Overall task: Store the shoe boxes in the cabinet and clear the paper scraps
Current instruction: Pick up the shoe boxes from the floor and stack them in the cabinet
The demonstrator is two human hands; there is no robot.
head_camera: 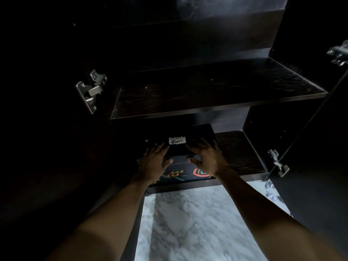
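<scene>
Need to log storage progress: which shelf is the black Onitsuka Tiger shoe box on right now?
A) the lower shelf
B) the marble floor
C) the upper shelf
A: the Onitsuka Tiger shoe box sits on the lower shelf under both hands, while the upper shelf is bare.

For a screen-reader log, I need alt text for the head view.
Both hands, left hand and right hand, press flat on a black shoe box on the lower shelf of a dark open cabinet. The upper shelf is bare; crumpled paper scraps lie on the marble floor.
</scene>
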